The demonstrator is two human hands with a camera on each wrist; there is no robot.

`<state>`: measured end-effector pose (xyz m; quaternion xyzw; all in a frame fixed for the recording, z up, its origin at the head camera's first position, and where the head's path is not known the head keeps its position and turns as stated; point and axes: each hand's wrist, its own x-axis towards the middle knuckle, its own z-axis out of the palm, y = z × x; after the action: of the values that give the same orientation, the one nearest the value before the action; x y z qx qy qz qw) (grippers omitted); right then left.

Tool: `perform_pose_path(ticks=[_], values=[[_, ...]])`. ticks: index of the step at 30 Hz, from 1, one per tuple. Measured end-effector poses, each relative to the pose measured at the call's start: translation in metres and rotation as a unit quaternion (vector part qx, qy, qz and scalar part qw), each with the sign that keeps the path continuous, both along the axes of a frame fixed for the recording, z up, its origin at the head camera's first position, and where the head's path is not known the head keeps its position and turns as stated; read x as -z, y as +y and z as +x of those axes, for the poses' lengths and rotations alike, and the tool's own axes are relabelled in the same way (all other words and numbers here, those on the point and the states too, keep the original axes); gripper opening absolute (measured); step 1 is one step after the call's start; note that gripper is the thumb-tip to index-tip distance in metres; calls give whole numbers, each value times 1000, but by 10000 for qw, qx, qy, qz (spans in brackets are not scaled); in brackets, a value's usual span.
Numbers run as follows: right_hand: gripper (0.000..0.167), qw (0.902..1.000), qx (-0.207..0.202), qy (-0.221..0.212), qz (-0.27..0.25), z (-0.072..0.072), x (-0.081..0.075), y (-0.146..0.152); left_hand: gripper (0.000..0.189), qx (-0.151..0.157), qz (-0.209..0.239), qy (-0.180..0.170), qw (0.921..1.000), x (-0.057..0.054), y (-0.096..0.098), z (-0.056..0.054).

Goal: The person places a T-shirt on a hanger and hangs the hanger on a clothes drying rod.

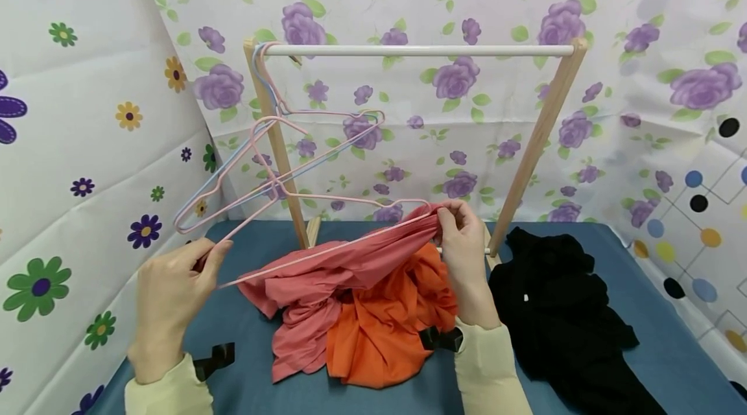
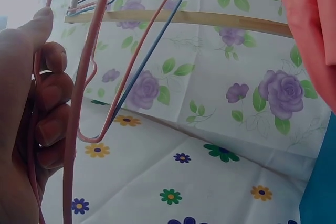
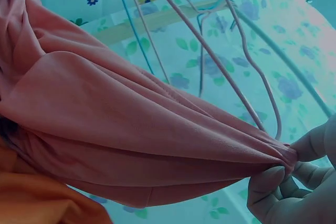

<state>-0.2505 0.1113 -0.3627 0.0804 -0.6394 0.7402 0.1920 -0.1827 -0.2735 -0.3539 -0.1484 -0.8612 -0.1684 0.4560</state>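
My left hand (image 1: 175, 295) grips a pink wire hanger (image 1: 327, 197) by its left end, with the fingers curled round the wire in the left wrist view. The hanger is held up in front of the rack, its hook free. At its right end, my right hand (image 1: 463, 246) pinches a gathered edge of a coral-pink garment (image 1: 350, 266) between thumb and fingers. The right wrist view shows the cloth (image 3: 126, 124) stretched taut from these fingertips, with the hanger's corner right at the pinched edge. The garment's lower part drapes over an orange garment (image 1: 391, 324).
Behind stands a wooden rack with a white rod (image 1: 420, 50). A pink hanger (image 1: 332, 112) and a blue hanger (image 1: 265, 78) hang at its left end, overlapping the held one in the head view. A black garment (image 1: 554, 311) lies on the blue surface (image 1: 251, 363) at right.
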Motion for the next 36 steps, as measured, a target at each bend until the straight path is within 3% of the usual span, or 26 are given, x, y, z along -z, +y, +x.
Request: perform_pose_path(ticks=[7,13,17,24,28,36], values=[[16,9990,342,186,221,7,-6,3,39,162,-108,150,9997,-2,5,0],[22,9910,753,406,1028,10,-5,5,39,254,-190,178,9993,0,7,-3],[21,9789,1121,660,1579,12,-4,5,48,364,-215,475,9980,3,10,-7],[14,9496,1456,1523,2321,12,-6,6,53,783,-32,740,9942,8,20,-16],[11,9458,1225,1536,2584,10,-7,7,55,784,-41,1001,9919,8,23,-20],[7,9514,405,1488,2664,12,-11,7,56,718,13,1205,9901,11,24,-24]])
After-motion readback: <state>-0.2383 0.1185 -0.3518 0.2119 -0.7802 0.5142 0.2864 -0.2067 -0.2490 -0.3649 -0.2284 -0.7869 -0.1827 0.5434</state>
